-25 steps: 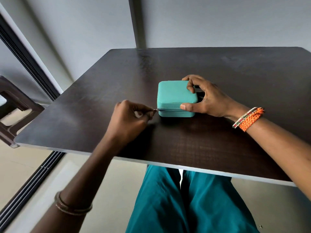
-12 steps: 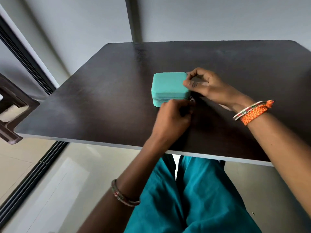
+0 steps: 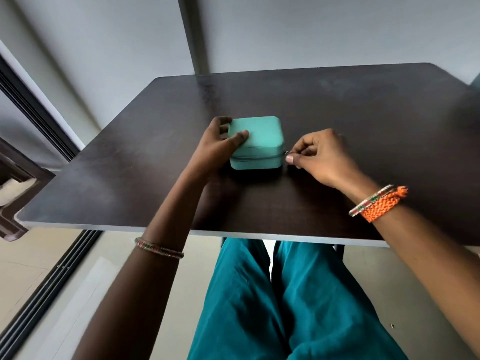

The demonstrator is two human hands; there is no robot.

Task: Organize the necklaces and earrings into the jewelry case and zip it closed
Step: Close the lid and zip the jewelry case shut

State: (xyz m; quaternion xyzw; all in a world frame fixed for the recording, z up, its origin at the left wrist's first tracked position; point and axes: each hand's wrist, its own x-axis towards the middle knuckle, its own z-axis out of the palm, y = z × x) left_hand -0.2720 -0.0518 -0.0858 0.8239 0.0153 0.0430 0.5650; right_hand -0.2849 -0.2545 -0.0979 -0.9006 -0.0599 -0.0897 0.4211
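A small teal jewelry case (image 3: pixel 261 137) lies with its lid down on the dark table (image 3: pixel 337 113), its zip line running along the front side. My left hand (image 3: pixel 217 149) grips the case's left side, thumb on the lid and fingers round the far corner. My right hand (image 3: pixel 318 158) is at the case's front right corner, thumb and forefinger pinched on the small metal zipper pull (image 3: pixel 286 152). No necklaces or earrings are in sight.
The table's near edge (image 3: pixel 207 231) runs just above my teal-trousered knees. A dark brown stool (image 3: pixel 15 183) stands off the table's left side. A grey wall rises behind the table.
My left hand let go of the zipper pull and moved to grip the case's left side. My right hand left the case's right side and took the pull at the front right corner.
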